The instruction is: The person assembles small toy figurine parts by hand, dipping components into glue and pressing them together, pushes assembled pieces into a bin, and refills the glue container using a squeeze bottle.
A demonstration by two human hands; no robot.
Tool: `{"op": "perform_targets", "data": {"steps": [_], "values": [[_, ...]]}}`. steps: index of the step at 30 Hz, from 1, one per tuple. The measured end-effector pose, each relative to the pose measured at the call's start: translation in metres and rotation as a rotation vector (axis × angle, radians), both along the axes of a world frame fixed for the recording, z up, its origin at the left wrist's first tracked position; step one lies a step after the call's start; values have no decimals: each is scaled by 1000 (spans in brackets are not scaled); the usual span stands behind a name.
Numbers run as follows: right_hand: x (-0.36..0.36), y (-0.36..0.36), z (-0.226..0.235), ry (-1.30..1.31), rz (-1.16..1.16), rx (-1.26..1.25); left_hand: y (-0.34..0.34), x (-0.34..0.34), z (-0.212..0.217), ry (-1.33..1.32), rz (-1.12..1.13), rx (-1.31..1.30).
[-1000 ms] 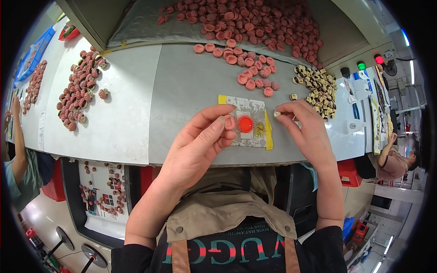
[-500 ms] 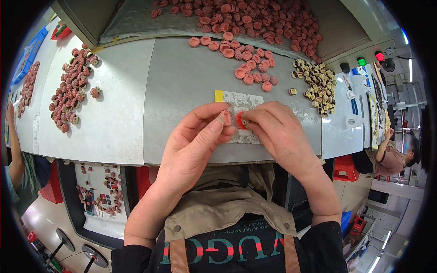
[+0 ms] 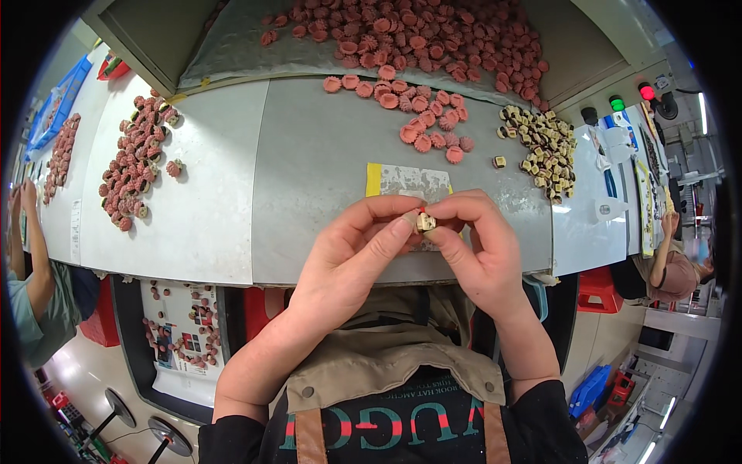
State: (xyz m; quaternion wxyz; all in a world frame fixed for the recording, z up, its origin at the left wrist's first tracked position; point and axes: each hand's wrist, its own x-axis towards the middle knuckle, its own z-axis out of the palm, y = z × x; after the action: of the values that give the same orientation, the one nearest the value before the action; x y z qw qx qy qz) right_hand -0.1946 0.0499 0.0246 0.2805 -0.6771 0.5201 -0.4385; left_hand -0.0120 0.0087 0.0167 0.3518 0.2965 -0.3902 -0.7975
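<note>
My left hand [image 3: 363,243] and my right hand [image 3: 479,255] meet over the near part of the bench, both closed in a pinch. A small cream-and-dark block [image 3: 425,223] sits between their thumbs and fingertips, with a spot of red at its upper edge. Fingers hide whatever lies behind it, so I cannot see the pink ridged shell that my left hand held before. Under and beyond the hands lies a worn white pad [image 3: 413,179] with a yellow strip [image 3: 374,179]. Ahead lie several loose pink ridged shells [image 3: 408,133].
A heap of pink shells [image 3: 433,39] fills the recess at the back. Cream-and-dark blocks [image 3: 549,155] are piled at right, pink pieces with dark-and-cream ends [image 3: 131,166] at left. Below stands an open drawer [image 3: 182,325]. Co-workers' arms show at both edges.
My right hand has lifted from the red spot on the pad and joined my left hand nearer me. The block now sits between both hands; the pink shell has gone from sight.
</note>
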Motion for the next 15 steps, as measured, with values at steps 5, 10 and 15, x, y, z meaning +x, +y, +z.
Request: {"op": "perform_targets", "data": {"steps": [5, 10, 15], "values": [[7, 7, -6, 227, -61, -227, 9, -5, -9, -55, 100, -227], [2, 18, -17, 238, -67, -308, 4, -5, 6, -126, -58, -58], [-4, 20, -21, 101, -2, -268, 16, -13, 9, -191, -80, -155]]}}
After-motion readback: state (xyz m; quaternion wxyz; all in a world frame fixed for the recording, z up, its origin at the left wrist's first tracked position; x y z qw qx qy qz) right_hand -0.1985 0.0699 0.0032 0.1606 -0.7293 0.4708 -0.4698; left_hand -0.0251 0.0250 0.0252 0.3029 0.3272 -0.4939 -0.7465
